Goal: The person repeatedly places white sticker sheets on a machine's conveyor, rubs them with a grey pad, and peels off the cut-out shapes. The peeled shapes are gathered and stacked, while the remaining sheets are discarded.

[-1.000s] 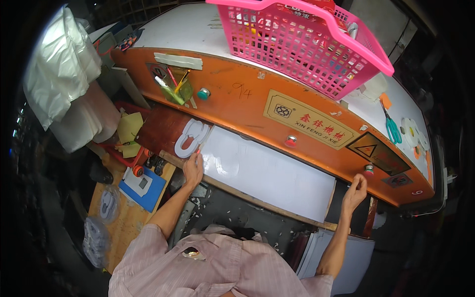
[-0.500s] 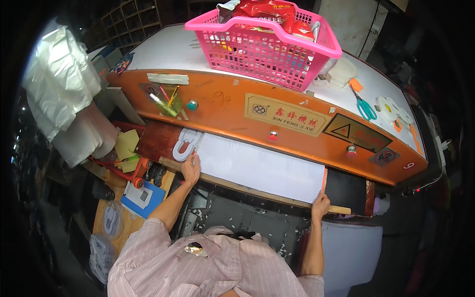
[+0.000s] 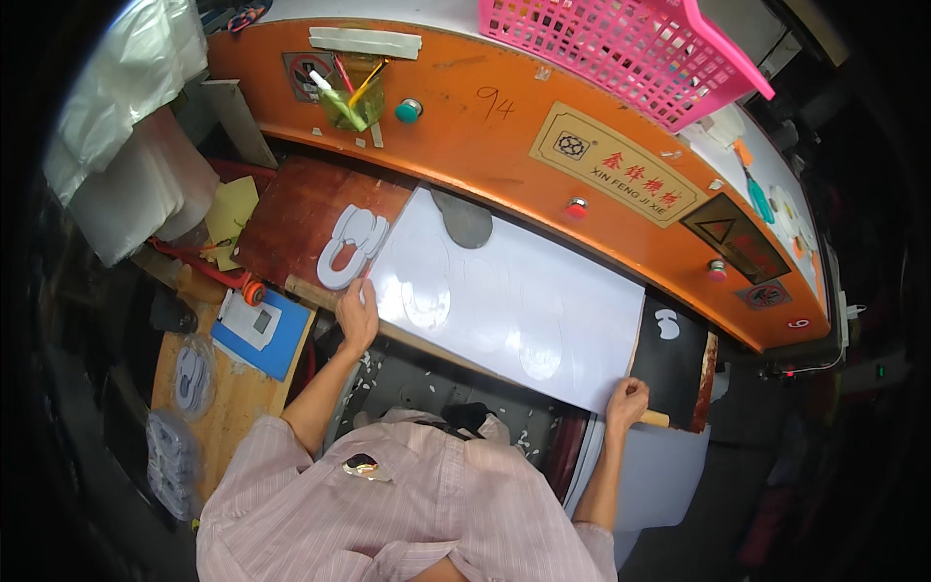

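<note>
A glossy white sheet (image 3: 499, 310) lies on the work board below the orange machine front, with faint curved outlines in its surface. Near its far edge is a dark grey rounded patch (image 3: 468, 223), seemingly an opening. My left hand (image 3: 357, 315) pinches the sheet's left edge close to the front corner. At the front right corner my right hand (image 3: 626, 400) is closed on the edge, its fingertips partly hidden. Just beyond my left hand, stacked white U-shaped pieces (image 3: 341, 267) rest on the red-brown board (image 3: 281, 218). A small white scrap (image 3: 667, 324) lies on the black surface to the right.
The orange machine front (image 3: 446, 107) spans the far side, with buttons and a pen holder (image 3: 354, 105). Above it stands a pink basket (image 3: 621, 58). At left are plastic bags (image 3: 126, 87), a blue clipboard (image 3: 276, 339) and bagged white pieces (image 3: 192, 376). More sheets (image 3: 659, 485) hang low right.
More of the sheet shows in front of the machine, nearer to me, baring its outlines and the dark patch. The U-shaped pieces now show fully. My view has shifted closer.
</note>
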The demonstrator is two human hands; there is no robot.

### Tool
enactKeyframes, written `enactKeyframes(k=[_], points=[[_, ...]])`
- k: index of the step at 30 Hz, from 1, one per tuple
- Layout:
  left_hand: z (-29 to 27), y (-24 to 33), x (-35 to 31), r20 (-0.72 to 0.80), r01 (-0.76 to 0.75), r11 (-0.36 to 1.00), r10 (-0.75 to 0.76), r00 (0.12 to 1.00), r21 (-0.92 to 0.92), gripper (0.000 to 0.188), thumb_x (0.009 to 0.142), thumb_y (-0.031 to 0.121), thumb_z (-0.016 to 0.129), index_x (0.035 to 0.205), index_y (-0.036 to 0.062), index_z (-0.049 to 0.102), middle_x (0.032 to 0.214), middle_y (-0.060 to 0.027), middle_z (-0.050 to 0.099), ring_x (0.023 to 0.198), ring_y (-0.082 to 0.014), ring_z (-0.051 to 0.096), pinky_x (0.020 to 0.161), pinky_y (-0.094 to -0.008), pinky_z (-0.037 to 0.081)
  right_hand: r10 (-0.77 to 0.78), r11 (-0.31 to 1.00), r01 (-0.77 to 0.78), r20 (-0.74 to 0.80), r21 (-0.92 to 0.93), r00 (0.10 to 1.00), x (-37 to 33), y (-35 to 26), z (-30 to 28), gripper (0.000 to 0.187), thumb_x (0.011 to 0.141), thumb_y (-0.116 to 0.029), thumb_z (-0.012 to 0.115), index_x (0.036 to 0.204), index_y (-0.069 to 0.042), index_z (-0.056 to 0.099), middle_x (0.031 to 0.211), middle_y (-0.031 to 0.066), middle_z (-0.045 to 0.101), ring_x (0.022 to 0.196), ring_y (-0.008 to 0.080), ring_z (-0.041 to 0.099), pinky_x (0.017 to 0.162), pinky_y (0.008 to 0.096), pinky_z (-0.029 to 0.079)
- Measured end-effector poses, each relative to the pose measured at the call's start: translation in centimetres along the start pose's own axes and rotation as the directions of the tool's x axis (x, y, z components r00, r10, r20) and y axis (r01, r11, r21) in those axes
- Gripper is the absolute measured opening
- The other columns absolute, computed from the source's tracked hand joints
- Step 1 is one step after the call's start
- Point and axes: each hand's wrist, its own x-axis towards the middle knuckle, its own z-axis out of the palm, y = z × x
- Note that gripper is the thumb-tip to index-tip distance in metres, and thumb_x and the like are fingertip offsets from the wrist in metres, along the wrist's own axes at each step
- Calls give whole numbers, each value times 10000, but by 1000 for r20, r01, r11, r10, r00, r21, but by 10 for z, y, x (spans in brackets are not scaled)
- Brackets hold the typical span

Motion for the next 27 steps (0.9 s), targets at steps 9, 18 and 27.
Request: enactKeyframes(k=[9, 18, 27], points=[[-21, -21, -71, -43, 55, 998, -54, 998, 33, 183, 1030, 157, 600, 1014, -6, 683, 832, -242, 665, 766, -442, 640, 695, -491, 489, -666, 724, 484, 319, 491, 674, -47, -297, 183, 836, 679, -400, 937, 1352, -6, 634, 1556, 244, 446, 1422, 457, 403, 1170, 530, 378], [-14, -68, -95, 32, 204, 974, -208, 978, 102, 229, 1058, 170, 567, 1058, -32, 675, 881, -218, 676, 755, -363, 645, 700, -416, 509, -383, 435, -510, 665, 742, 641, -2, -275, 202, 543, 754, -91, 879, 1253, 19, 696, 1479, 171, 579, 1354, 302, 565, 1129, 405, 462], [-11, -63, -79, 44, 246, 963, -252, 967, 106, 199, 1050, 164, 583, 1072, -9, 679, 883, -199, 673, 775, -352, 637, 717, -413, 503, -549, 807, 418, 266, 418, 792, -2, -224, 181, 520, 698, -157, 871, 1174, -17, 715, 1410, 130, 603, 1257, 416, 544, 997, 510, 506]])
